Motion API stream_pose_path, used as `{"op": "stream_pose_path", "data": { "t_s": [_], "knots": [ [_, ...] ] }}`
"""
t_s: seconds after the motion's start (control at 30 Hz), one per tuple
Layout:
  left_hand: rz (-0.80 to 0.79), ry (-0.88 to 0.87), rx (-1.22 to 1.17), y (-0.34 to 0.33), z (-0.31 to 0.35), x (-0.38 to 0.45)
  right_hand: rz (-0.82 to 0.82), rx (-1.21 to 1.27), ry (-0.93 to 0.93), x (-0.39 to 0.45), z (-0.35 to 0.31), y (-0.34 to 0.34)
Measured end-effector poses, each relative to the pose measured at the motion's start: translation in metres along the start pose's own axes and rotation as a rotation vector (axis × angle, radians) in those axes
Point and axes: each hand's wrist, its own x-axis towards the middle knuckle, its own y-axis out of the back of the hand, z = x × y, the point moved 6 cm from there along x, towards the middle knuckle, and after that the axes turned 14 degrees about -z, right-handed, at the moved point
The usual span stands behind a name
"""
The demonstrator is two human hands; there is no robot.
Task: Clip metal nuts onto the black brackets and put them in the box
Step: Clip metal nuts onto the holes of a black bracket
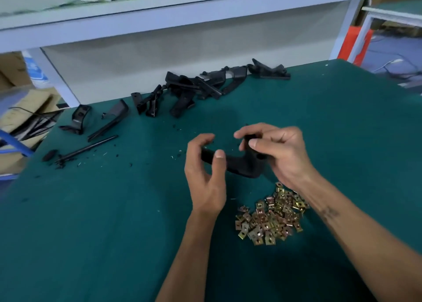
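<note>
At bench centre: both hands hold one black L-shaped plastic bracket (237,164) just above the dark green felt-covered work table (114,210).

Left hand (206,171): curled round the long arm of the held bracket at its 9 o'clock end; thumb on the near face, fingertips hooked over the far edge.

Right hand (277,153): pinches the short upright arm of the held bracket at its 2 o'clock end between thumb and forefinger; other fingers curled behind it.

Nut on held bracket: cannot tell; the fingers cover the end of the short arm.

Metal nuts: a loose heap of small square brass-coloured metal clip nuts (271,217) lies on the table at 5 o'clock from the held bracket, just beside the right forearm (342,224) and partly under the wrist.

Bracket stock: a tangled pile of black plastic brackets (198,84) lies at 12 o'clock along the far table edge, well apart from the hands; two separate black brackets (80,119) lie at 10 o'clock.

Other items: a thin black rod (89,148) and scattered black plastic chips (61,163) lie at 9 o'clock near the left table edge.

Surroundings: a white shelf frame (159,9) runs across at 12 o'clock; cardboard cartons (25,110) stand off the table at 9 o'clock.
</note>
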Motion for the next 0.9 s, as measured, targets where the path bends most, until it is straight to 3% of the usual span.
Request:
{"op": "stream_pose_path", "data": {
  "t_s": [0.1, 0.17, 0.3, 0.4, 0.5, 0.63, 0.9],
  "knots": [
    [-0.148, -0.068, 0.524, -0.013, 0.010, -0.005, -0.075, -0.119, 0.027, -0.007, -0.001, -0.007],
    [-0.246, -0.055, 0.719, -0.022, 0.011, -0.010, -0.103, -0.190, 0.045, -0.008, -0.005, -0.007],
    [-0.322, -0.060, 0.883, -0.023, 0.010, -0.012, -0.134, -0.216, 0.051, -0.014, -0.002, 0.000],
    [-0.255, -0.049, 0.976, -0.017, 0.011, -0.007, -0.069, -0.285, 0.102, -0.015, -0.003, 0.009],
    [-0.180, 0.074, 0.921, -0.007, 0.005, -0.005, 0.046, -0.457, 0.125, -0.018, -0.009, 0.025],
    [-0.098, 0.217, 0.777, 0.010, -0.006, -0.009, -0.152, -0.807, -0.163, -0.021, 0.003, 0.024],
    [-0.185, 0.168, 0.866, 0.000, -0.007, -0.012, -0.488, -0.926, -0.728, -0.037, 0.017, 0.054]
  ]
}}
